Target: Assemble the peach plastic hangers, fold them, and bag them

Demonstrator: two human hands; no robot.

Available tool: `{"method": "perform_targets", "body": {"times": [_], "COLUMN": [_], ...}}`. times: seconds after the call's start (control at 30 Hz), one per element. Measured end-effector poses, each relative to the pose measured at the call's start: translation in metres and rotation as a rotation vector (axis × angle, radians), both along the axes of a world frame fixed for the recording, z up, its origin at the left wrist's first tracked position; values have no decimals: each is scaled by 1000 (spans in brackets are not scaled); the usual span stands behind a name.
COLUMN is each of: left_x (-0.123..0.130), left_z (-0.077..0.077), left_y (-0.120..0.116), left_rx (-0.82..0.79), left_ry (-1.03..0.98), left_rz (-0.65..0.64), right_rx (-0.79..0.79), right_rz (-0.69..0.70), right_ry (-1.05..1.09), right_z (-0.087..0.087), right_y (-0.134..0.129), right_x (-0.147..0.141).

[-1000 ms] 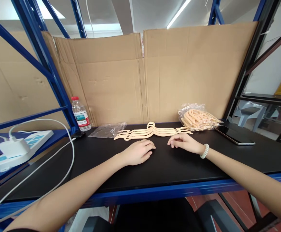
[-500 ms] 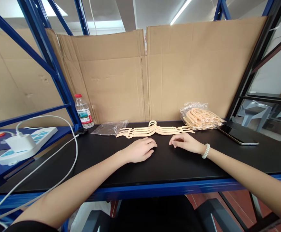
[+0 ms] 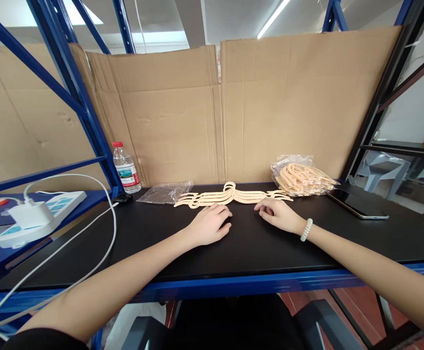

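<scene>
While a white cable loops over the left end of the table, a bottle and clear bag line its back edge. Left hand, fingers together, thumb apart, lies before the mid-edge hangers; right hand curls loosely; bagged hangers and phone occupy the back right.

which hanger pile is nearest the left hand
The middle pile, just beyond the left hand; the other pile lies farther right, beside the phone.

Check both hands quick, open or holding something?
Left hand: open, near the hangers, nothing visibly held.
Right hand: open, loosely curled, nothing visibly held.
</scene>
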State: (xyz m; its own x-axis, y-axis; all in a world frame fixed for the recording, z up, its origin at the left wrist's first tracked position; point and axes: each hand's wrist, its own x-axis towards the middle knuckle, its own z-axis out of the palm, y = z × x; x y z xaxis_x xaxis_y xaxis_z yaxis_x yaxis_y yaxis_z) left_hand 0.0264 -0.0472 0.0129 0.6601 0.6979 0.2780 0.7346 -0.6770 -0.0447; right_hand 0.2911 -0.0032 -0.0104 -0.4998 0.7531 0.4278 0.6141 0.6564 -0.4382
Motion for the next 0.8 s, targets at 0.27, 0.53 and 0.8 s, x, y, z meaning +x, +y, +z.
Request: {"method": "perform_targets", "body": {"times": [0.27,0.53,0.8], "left_x": [-5,-6,-8], "left_z": [-1,-2,-1], "left_y": [8,13,12], "left_rx": [-19,-36,-77], "left_ry": [-44,-21,-20], "left_rz": [358,441,496], "right_rx": [152,109,55], "right_rz": [-171,-219,-226], "right_ry": [-186,-297,-260], "right_z": [-9,-8,-3], "right_y": [16,14,9], "right_x": [7,4,7]}}
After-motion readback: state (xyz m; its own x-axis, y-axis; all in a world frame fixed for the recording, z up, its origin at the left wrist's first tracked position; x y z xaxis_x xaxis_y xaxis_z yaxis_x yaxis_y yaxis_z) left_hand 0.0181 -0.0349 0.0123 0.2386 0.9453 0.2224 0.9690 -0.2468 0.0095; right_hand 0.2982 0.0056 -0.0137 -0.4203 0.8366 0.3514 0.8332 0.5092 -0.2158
